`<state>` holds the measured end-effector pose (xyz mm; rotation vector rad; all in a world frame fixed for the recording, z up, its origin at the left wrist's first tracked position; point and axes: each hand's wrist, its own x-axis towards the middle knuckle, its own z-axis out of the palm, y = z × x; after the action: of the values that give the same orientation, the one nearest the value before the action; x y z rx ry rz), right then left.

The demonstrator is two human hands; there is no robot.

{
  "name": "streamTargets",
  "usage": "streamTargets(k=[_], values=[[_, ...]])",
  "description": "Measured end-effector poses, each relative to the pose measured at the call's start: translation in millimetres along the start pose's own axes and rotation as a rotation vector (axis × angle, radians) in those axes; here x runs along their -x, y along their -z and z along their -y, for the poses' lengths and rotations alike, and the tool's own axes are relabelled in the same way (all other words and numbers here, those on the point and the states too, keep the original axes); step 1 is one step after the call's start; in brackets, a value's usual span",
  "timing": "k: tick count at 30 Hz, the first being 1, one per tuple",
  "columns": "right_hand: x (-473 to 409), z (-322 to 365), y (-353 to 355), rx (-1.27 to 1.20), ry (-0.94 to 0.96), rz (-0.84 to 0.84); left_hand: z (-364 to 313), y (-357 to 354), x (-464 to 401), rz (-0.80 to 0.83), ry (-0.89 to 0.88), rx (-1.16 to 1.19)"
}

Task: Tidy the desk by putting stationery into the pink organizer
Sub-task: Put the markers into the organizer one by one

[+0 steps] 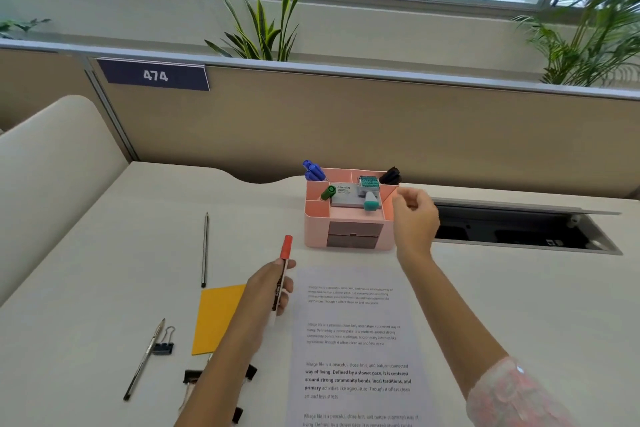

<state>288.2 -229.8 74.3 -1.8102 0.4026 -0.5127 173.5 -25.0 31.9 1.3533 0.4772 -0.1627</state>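
The pink organizer (pixel 349 218) stands at the back middle of the desk, holding blue markers (pixel 313 170), a green marker (pixel 328 192), a grey box, a teal stamp and a black marker (pixel 391 176). My left hand (pixel 272 284) grips a red-capped marker (pixel 284 262) in front of the organizer, cap pointing up. My right hand (pixel 414 218) hovers beside the organizer's right wall, fingers loosely curled and holding nothing. On the desk lie a pencil (pixel 205 250), a yellow notepad (pixel 216 317), a pen (pixel 144 359) and black binder clips (pixel 165 343).
A printed paper sheet (pixel 356 350) lies under my right forearm. An open cable tray (pixel 519 229) is sunk in the desk at the right. A beige partition (pixel 346 121) runs along the back, with plants behind it. A cream divider (pixel 52 177) rises at the left.
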Motion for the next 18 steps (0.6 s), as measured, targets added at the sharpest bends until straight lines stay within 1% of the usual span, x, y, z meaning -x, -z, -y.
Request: streamTargets(k=[2, 5, 7, 9, 12, 14, 16, 18], values=[[32.4, 3.4, 6.5, -0.12, -0.123, 0.106, -2.3, -1.7, 11.4, 0.075, -0.067, -0.007], [81.1, 12.5, 12.5, -0.189, -0.255, 0.357, -5.8, -5.7, 28.1, 0.175, -0.129, -0.057], [108.5, 19.0, 14.0, -0.213, -0.3, 0.513, -6.4, -6.6, 39.2, 0.215, -0.173, -0.122], [128.6, 22.2, 14.5, -0.255, -0.295, 0.597, -5.1, -4.2, 47.9, 0.244, -0.242, -0.225], [145.2, 26.2, 14.4, -0.273, -0.248, 0.606, -2.7, 5.7, 55.4, 0.26, -0.307, -0.306], [147.9, 32.4, 12.9, -0.266, -0.215, 0.596, -1.4, 17.9, 57.4, 0.236, -0.328, -0.326], [142.3, 42.9, 11.0, -0.289, -0.149, 0.568, 1.6, 35.9, 57.5, 0.169, -0.37, -0.354], [128.2, 55.2, 8.0, -0.342, -0.057, 0.507, 6.7, 62.8, 53.6, 0.04, -0.44, -0.483]])
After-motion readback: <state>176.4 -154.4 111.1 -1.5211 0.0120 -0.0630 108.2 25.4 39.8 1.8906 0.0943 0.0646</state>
